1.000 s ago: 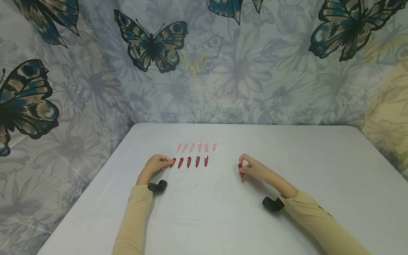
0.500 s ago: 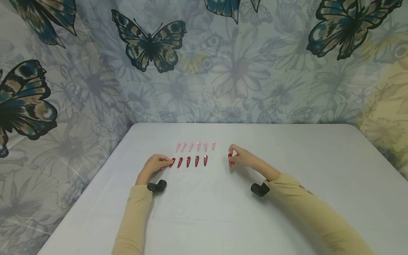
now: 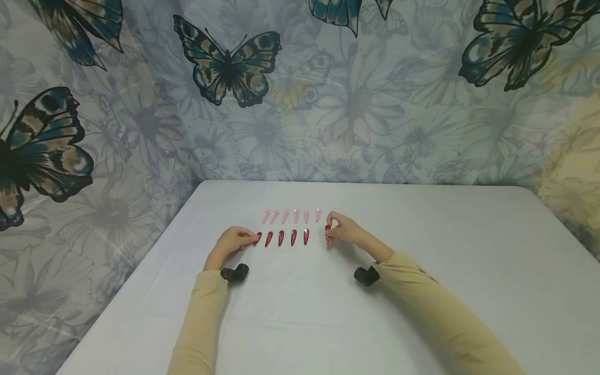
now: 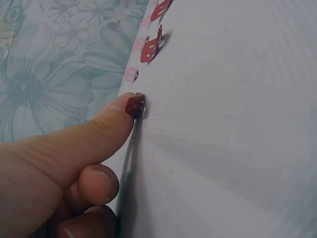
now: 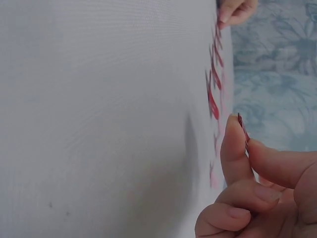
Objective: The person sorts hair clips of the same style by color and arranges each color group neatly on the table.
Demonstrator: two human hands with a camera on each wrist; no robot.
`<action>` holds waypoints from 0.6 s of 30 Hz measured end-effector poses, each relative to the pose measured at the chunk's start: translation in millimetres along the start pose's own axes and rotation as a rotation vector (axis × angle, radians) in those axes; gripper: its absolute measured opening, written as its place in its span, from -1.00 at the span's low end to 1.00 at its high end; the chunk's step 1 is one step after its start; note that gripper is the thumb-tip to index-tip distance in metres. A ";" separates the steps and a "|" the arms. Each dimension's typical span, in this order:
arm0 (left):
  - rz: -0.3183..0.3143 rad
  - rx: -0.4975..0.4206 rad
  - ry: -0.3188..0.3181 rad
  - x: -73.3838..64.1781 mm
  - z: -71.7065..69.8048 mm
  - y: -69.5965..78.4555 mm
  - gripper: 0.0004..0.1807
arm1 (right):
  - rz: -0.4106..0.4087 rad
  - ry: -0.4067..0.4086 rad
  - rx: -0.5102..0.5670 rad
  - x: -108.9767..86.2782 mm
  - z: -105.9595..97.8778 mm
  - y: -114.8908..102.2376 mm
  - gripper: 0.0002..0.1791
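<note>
Red snap hair clips [image 3: 294,237] lie in a row on the white table, with a row of pink hair clips [image 3: 296,215] behind them. At the left end of the red row, my left hand [image 3: 233,239] pinches a red hair clip [image 4: 135,106]; the thumb covers part of it in the left wrist view. My right hand [image 3: 348,229] holds another red hair clip [image 5: 242,130] between thumb and forefinger, just right of the row. That clip appears raised above the table, seen nearly edge-on in the right wrist view.
The white table [image 3: 300,312] reaches back to a wall covering [image 3: 356,120] of flowers and butterflies. A black wrist camera [image 3: 235,273] sits at the left cuff, and another black camera [image 3: 367,276] at the right.
My right hand has moved left and slightly away from me with its red hair clip, closer to the row's right end. The left hand stays at the leftmost red clip.
</note>
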State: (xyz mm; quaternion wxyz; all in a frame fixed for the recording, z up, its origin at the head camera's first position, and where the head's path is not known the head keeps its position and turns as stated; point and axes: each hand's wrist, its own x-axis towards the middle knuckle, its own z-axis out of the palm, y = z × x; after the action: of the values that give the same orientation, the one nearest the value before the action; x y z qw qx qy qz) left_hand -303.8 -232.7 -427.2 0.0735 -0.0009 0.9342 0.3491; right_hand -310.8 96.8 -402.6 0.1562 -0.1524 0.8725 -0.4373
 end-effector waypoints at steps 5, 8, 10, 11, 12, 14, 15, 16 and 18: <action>-0.002 -0.001 -0.008 0.1 1.2 -0.2 -0.72 | 0.019 0.030 0.009 3.7 4.4 0.0 -0.85; -0.010 -0.006 -0.011 -1.1 1.0 -0.1 -0.72 | 0.035 0.035 0.023 5.9 7.4 -0.1 -0.85; -0.015 -0.003 -0.010 -2.0 0.8 -0.1 -0.72 | 0.045 0.038 0.028 8.0 9.5 0.3 -0.86; -0.014 -0.001 -0.010 -2.5 0.6 0.1 -0.72 | 0.052 0.042 0.024 9.1 10.3 0.5 -0.86; -0.016 -0.001 -0.009 -2.9 0.4 0.4 -0.72 | 0.060 0.048 0.023 10.2 11.2 0.9 -0.86; -0.009 -0.003 -0.010 -3.1 0.3 0.9 -0.72 | 0.068 0.064 0.014 12.3 12.6 1.4 -0.86; -0.007 -0.006 -0.010 -3.1 0.3 1.0 -0.72 | 0.070 0.073 0.009 13.3 13.2 1.7 -0.86; -0.004 -0.008 -0.009 -3.0 0.1 1.2 -0.72 | 0.070 0.081 0.008 14.2 13.8 2.0 -0.85; -0.001 -0.006 -0.006 -3.2 -0.3 1.5 -0.72 | 0.065 0.093 0.006 15.5 15.0 2.1 -0.86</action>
State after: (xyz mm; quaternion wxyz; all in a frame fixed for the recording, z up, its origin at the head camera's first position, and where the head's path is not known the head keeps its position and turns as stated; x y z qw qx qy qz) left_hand -300.7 -232.0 -425.6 0.0766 -0.0005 0.9330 0.3517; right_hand -319.0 81.1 -415.1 0.1300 -0.1028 0.8820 -0.4413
